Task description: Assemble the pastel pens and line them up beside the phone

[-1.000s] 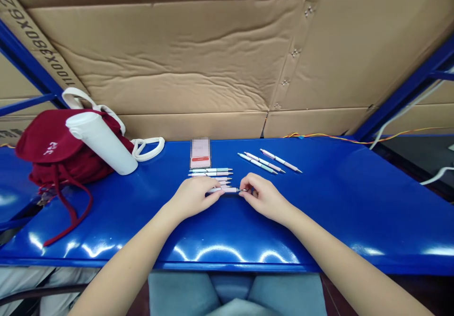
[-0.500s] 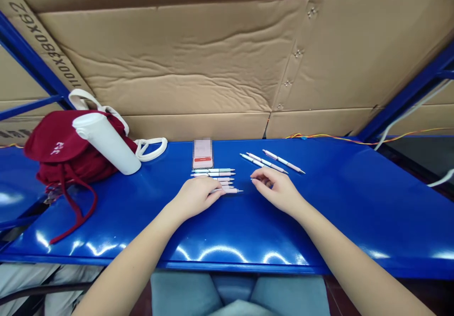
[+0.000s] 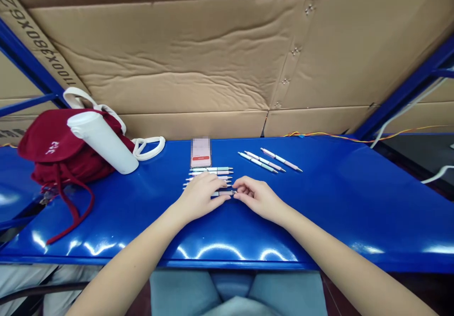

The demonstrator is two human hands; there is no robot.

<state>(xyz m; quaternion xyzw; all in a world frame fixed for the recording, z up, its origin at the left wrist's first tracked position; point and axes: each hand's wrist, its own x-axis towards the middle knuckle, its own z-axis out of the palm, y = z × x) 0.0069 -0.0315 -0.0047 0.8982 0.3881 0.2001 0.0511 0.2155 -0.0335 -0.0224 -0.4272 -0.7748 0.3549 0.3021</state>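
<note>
Several pastel pens [image 3: 213, 169] lie in a row, one below another, partly hidden under my left hand [image 3: 201, 197]. The nearest pen [image 3: 223, 193] of that row is between the thumb and fingers of my left hand. At its pointed right end, my right hand [image 3: 257, 197] pinches the tip with thumb and forefinger, the other fingers curled. To the right, three more pens [image 3: 264, 161] lie slanted on the blue table [image 3: 340, 202]. A phone [image 3: 201, 153] with a lit screen lies just beyond the row.
A dark red bag [image 3: 46, 136] with white straps rests at the left, a white bottle [image 3: 106, 143] leaning on it. Cardboard [image 3: 184, 60] stands behind the table. Thin coloured wires [image 3: 329, 135] run along the back right edge, near a blue frame post [image 3: 400, 93].
My right hand has moved left, from beside the three loose pens to the tip of the nearest pen. My left hand has shifted slightly on the row. The view has moved a little.
</note>
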